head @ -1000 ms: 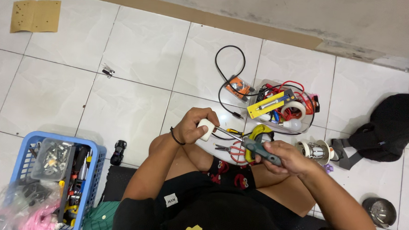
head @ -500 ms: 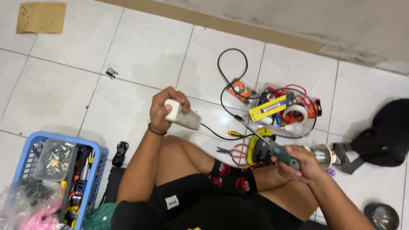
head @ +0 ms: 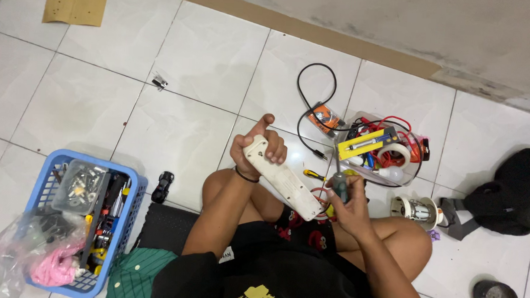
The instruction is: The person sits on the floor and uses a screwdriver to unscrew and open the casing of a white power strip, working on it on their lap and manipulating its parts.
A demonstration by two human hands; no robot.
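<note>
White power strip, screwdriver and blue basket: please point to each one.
White power strip (head: 282, 181): head view, middle of its long body.
Screwdriver (head: 339, 184): head view, dark handle in the right hand.
Blue basket (head: 131, 187): head view, right rim.

A person sits cross-legged on a white tiled floor (head: 176, 120). The left hand (head: 256, 150) grips the upper end of a white power strip (head: 283, 178), which slants down toward four o'clock. The right hand (head: 348, 205) holds a green-handled screwdriver (head: 339, 186) at the strip's lower end; its tip is hidden. At two o'clock from the hands sits a clear tub (head: 378, 150) of wires and tape, probably plastic. At eight o'clock stands a blue basket (head: 51, 162) of tools.
</note>
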